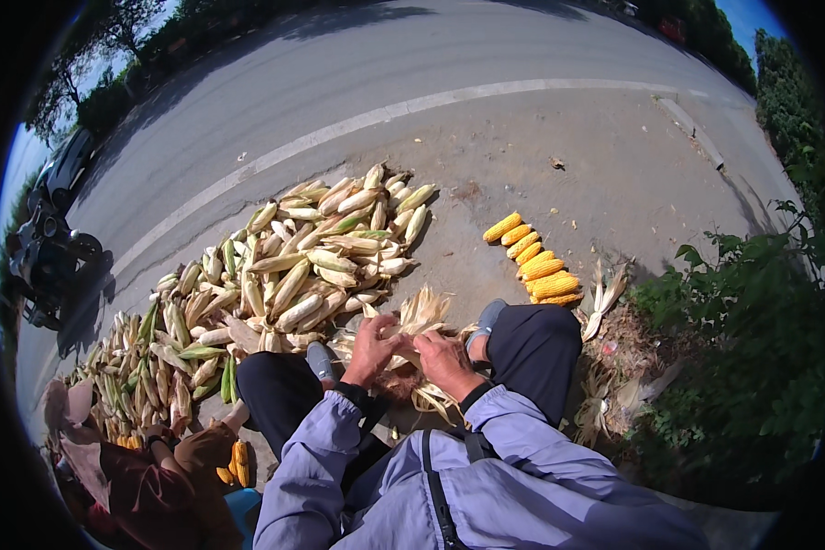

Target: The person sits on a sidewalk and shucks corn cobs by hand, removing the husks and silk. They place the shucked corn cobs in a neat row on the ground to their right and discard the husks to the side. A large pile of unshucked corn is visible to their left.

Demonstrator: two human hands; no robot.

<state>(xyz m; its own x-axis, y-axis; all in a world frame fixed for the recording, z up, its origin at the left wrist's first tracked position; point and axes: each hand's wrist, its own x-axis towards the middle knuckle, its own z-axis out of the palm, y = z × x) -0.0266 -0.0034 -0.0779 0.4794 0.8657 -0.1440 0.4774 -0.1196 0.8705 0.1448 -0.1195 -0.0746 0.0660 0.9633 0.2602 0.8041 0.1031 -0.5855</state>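
Between my knees, my left hand and my right hand meet, fingers bent around what looks like an ear of corn, mostly hidden by them. Pale dry corn husks spread just beyond my fingers and below them, with brown corn silk beneath. A large heap of corn ears in their husks lies ahead and to the left. Husked yellow corn cobs lie side by side in a slanting row on the pavement, beyond my right knee.
A co-worker sits at the lower left, near a few husked cobs and a blue object. Leafy bushes and husk litter border the right. A motorcycle and a car stand far left by the road.
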